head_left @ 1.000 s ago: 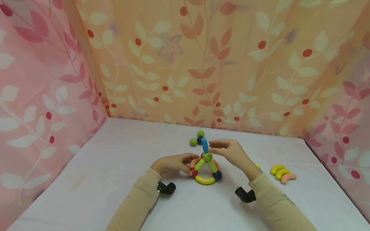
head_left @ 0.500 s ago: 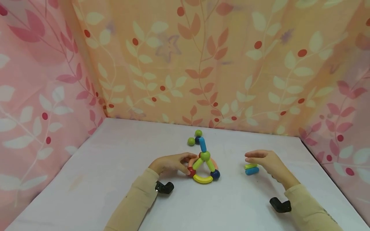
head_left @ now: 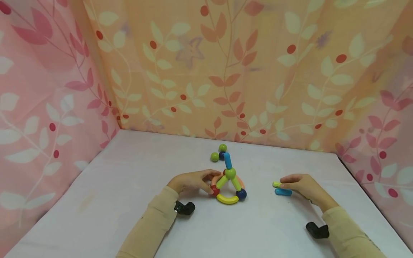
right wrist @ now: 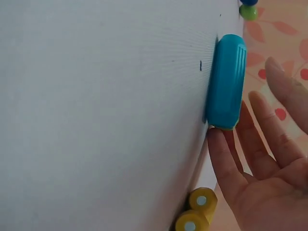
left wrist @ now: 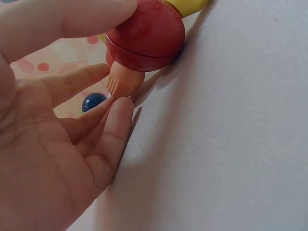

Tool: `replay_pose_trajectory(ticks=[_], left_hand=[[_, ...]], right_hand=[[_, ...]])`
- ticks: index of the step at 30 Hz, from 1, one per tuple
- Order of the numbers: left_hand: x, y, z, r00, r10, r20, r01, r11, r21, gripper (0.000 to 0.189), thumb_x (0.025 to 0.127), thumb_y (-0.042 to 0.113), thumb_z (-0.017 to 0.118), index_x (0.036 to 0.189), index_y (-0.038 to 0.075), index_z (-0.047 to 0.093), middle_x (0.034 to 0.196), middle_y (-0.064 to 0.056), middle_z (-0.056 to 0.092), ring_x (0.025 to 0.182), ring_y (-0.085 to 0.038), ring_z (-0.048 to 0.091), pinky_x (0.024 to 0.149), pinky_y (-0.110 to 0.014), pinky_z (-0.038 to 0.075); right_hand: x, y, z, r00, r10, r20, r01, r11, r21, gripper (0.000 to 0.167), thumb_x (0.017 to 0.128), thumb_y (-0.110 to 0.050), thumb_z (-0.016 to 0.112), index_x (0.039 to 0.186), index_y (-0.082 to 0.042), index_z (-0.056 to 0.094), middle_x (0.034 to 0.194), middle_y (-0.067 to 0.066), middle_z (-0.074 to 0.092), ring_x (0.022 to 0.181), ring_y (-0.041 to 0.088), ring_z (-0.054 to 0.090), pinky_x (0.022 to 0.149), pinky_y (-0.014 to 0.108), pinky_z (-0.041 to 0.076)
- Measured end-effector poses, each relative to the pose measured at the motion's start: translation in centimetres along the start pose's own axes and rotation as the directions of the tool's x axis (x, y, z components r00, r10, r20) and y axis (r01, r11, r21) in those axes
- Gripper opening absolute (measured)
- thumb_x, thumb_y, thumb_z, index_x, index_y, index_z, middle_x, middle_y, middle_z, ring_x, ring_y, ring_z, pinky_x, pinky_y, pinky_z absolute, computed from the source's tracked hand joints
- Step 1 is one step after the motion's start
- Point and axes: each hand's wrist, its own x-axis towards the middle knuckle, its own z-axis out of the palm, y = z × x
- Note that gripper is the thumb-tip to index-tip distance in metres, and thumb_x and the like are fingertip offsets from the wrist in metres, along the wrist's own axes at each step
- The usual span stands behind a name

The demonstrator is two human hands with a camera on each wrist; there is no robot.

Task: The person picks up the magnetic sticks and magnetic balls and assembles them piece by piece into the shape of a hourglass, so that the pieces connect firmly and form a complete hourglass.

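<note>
A magnetic ball-and-stick model stands mid-table, with a green ball (head_left: 230,173) on two green sticks and a blue stick (head_left: 227,160) upright on top. Curved yellow (head_left: 227,199) and orange rods form its base, joining a red ball (left wrist: 148,36) and a dark blue ball (head_left: 241,194). My left hand (head_left: 192,181) holds the model at the red ball, thumb on the ball and fingers by the orange rod (left wrist: 126,79). My right hand (head_left: 301,185) reaches over a loose green stick (head_left: 276,184), thumb and fingers apart in the right wrist view. A loose blue stick (right wrist: 227,82) lies beside it.
Behind the model sit two green balls (head_left: 214,156) and a dark blue ball (head_left: 222,155). Yellow curved rods (right wrist: 198,211) show near the right hand in the right wrist view. A flowered curtain (head_left: 180,71) closes off the table's back and sides.
My right hand has moved from beside the model's top blue stick out to the right, then down to the loose green stick. The left hand has stayed on the model.
</note>
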Motion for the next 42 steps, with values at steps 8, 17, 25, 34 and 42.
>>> replay_pose_trajectory(ticks=[8, 17, 25, 34, 42], left_hand=[[-0.5, -0.2, 0.2, 1.0, -0.01, -0.005, 0.01, 1.0, 0.001, 0.075, 0.077, 0.006, 0.079, 0.143, 0.026, 0.049, 0.135, -0.002, 0.053, 0.13, -0.024, 0.041, 0.118, -0.058, 0.028], [-0.7, -0.2, 0.4, 1.0, -0.014, -0.004, 0.014, 1.0, -0.016, 0.075, 0.078, 0.007, 0.079, 0.144, 0.026, 0.049, 0.136, -0.002, 0.053, 0.131, -0.024, 0.04, 0.119, -0.06, 0.024], [-0.7, -0.2, 0.2, 1.0, -0.01, -0.005, 0.01, 1.0, -0.003, 0.075, 0.077, 0.008, 0.079, 0.143, 0.027, 0.05, 0.135, -0.001, 0.053, 0.13, -0.023, 0.041, 0.119, -0.059, 0.026], [0.4, 0.0, 0.7, 1.0, 0.018, 0.017, -0.018, 1.0, -0.001, 0.073, 0.078, 0.009, 0.078, 0.143, 0.027, 0.049, 0.135, 0.001, 0.053, 0.132, -0.021, 0.042, 0.12, -0.059, 0.02], [-0.2, 0.2, 0.3, 1.0, 0.027, 0.013, -0.027, 0.999, 0.04, 0.072, 0.078, 0.012, 0.078, 0.143, 0.027, 0.049, 0.142, 0.002, 0.051, 0.135, -0.021, 0.041, 0.121, -0.059, 0.018]], right_hand=[[1.2, -0.3, 0.9, 0.999, -0.033, -0.017, 0.031, 0.993, -0.115, 0.048, 0.084, -0.036, 0.078, 0.119, -0.005, 0.071, 0.123, 0.02, 0.068, 0.113, 0.035, 0.057, 0.098, 0.057, 0.046], [1.2, -2.4, 2.2, 0.997, -0.079, -0.026, 0.074, 0.987, -0.139, 0.042, 0.085, -0.026, 0.078, 0.118, -0.002, 0.07, 0.116, 0.018, 0.069, 0.101, 0.027, 0.059, 0.092, 0.047, 0.051], [-0.9, -7.6, 4.3, 0.975, -0.198, -0.103, 0.208, 0.973, 0.096, 0.045, 0.089, -0.033, 0.075, 0.122, -0.004, 0.065, 0.111, 0.009, 0.07, 0.102, 0.018, 0.062, 0.086, 0.03, 0.052], [-1.6, -11.5, 6.2, 0.957, -0.232, -0.177, 0.289, 0.834, 0.471, 0.049, 0.09, -0.024, 0.075, 0.124, 0.003, 0.054, 0.104, -0.002, 0.067, 0.092, 0.002, 0.069, 0.086, 0.023, 0.058], [-1.4, -12.8, 7.8, 0.946, -0.26, -0.195, 0.325, 0.773, 0.544, 0.044, 0.091, -0.019, 0.073, 0.122, 0.005, 0.053, 0.099, -0.005, 0.067, 0.09, 0.003, 0.07, 0.085, 0.023, 0.058]])
